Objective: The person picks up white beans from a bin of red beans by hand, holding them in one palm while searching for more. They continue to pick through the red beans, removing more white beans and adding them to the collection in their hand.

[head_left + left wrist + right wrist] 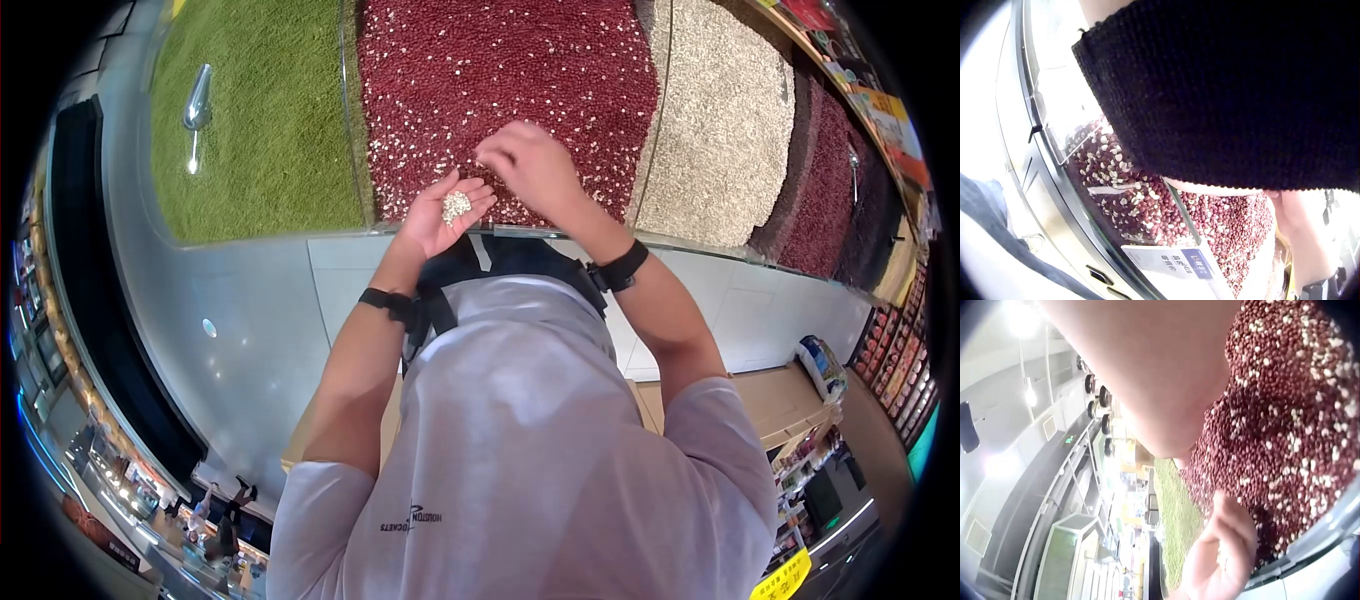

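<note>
My left hand [434, 226] is palm up at the front edge of the bin of red beans [500, 60], with a small heap of white grains [456, 207] in its palm. Similar pale grains lie scattered all through the red beans. Over the beans, just right of the left hand, is my right hand [540, 175], palm down with its fingers bent and thumb close to them. Whether its fingertips pinch a grain I cannot tell. The right wrist view shows the left palm [1222, 550] cupped around the grains; a dark wristband [1210, 94] covers much of the left wrist view.
Left of a clear divider [350, 110] lie green beans [270, 130] with a metal scoop [198, 105]. To the right is a bin of whitish grains [710, 120], then darker red beans [815, 180]. A printed label [1179, 269] hangs at the bin's front.
</note>
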Demonstrator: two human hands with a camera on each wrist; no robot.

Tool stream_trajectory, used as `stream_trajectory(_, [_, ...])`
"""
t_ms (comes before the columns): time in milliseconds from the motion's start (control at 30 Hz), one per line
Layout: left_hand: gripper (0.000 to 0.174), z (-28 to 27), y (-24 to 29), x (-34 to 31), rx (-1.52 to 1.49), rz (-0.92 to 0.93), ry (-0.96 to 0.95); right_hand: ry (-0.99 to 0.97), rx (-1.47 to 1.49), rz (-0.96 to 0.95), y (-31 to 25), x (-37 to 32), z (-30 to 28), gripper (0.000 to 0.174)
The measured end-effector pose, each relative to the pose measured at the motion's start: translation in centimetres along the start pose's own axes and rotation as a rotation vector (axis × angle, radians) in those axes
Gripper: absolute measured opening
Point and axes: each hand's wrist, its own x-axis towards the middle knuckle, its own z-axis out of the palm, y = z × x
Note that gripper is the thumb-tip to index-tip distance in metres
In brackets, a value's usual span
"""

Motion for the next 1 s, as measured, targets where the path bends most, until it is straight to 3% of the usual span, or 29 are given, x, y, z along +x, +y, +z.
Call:
stream_trajectory(167, [0.045,-0.8,-0.1,0.4,-0.010,-0.031,0.007,0.134,-0.212,0.024,3.4,1.1,-3.9,0.015])
stream_trajectory(433, [0.046,-0.6,0.1,0.4,-0.001,-0.039,0.025,0.129,-0.105,0.065,4.2,0.6,-5.2,0.015])
stream_trajectory(533, [0.046,-0.8,0.1,0.5,-0.019,-0.046,0.015,0.077,0.028,0.212,3.9,0.5,-5.3,0.016])
stream_trajectory(600, [0.046,-0.8,0.0,0.5,-0.019,-0.039,0.025,0.122,0.411,0.367,4.7,0.5,-4.7,0.019])
stream_trajectory(633, [0.046,-0.8,0.0,0.5,-0.020,-0.039,0.025,0.122,0.410,0.367,5.1,0.4,-4.8,0.019])
stream_trajectory(700, [0.046,-0.8,0.0,0.5,-0.030,-0.041,0.037,0.024,0.883,0.707,5.4,0.5,-5.5,0.023])
stream_trajectory(733, [0.046,-0.7,-0.1,0.6,-0.031,-0.042,0.034,0.025,0.880,0.706,5.4,0.5,-5.8,0.023])
stream_trajectory(800, [0.045,-0.8,-0.1,0.6,-0.018,-0.026,0.041,-0.004,1.236,0.761,4.8,0.6,-6.6,0.024])
stream_trajectory(967, [0.045,-0.9,0.0,0.6,-0.033,-0.042,0.013,-0.055,1.366,0.734,4.4,0.5,-6.6,0.025])
stream_trajectory(1000, [0.045,-0.8,0.0,0.6,-0.029,-0.043,0.016,-0.058,1.057,0.714,2.8,0.6,-6.3,0.024])
